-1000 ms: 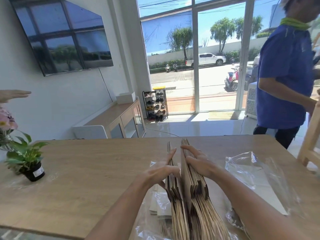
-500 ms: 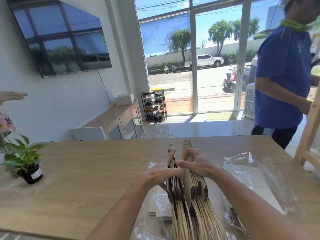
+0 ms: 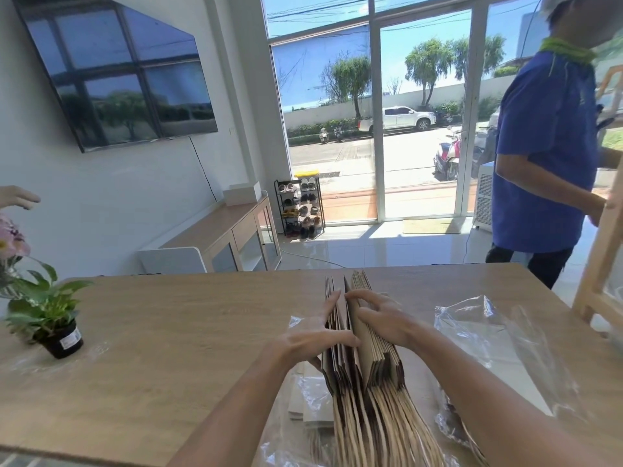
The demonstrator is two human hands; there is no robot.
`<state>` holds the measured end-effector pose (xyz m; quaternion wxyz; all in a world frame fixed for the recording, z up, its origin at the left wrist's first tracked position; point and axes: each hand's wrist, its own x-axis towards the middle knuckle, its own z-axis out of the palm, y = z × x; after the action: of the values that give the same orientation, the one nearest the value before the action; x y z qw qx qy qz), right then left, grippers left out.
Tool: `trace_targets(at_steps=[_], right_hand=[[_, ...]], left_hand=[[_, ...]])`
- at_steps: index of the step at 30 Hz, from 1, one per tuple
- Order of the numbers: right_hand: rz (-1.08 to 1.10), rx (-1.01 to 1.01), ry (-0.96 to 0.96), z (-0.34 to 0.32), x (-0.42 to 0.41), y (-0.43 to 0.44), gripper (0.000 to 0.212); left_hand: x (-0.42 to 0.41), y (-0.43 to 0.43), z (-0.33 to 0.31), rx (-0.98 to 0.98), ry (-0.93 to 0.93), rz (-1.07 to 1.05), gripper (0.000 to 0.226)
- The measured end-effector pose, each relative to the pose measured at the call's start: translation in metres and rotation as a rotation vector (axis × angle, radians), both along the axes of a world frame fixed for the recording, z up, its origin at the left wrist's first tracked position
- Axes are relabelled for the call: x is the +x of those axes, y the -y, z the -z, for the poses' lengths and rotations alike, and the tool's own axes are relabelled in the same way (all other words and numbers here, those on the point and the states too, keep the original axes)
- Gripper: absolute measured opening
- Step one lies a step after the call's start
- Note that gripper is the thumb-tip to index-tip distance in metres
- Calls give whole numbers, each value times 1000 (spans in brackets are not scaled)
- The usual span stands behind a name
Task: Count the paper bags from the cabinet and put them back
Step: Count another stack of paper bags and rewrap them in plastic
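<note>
- Stack of flat brown paper bags [image 3: 371, 399], split in two bunches.
- Left hand [image 3: 312, 337] pinches one bunch, right hand [image 3: 382, 318] curls over the other.
- One green potted plant [image 3: 47, 308] on wooden worktop [image 3: 168, 348].

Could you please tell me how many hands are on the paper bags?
2: the left hand holds the left part of the paper bags, the right hand the right part.

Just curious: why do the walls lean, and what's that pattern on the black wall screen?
Head view: the wide lens bends the white window frames; the black wall-mounted screen mirrors those bright windows; sunlight glints on the clear plastic wrap; the brown paper bags look sharp.
</note>
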<state>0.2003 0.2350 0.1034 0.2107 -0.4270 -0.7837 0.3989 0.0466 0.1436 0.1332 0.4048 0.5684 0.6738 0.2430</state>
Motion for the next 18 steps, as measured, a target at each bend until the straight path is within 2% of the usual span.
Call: trace_targets(at_steps=[2,5,7,16,18], right_hand=[[5,4,-4,-1,0,2,33],[18,-24,-21,-1,1,2,49],[6,-19,-25,-1,-1,2,50],[41,4,-1,-1,0,4,5],[35,18,23,-2,0,4,18]], left_hand=[[-1,0,0,-8,21,-2,97],[-1,3,-3,-22,60,11,96],[0,5,-5,-35,92,22,100],[0,6,-6,-10,36,33,97],[2,6,-6,-5,34,32,98]])
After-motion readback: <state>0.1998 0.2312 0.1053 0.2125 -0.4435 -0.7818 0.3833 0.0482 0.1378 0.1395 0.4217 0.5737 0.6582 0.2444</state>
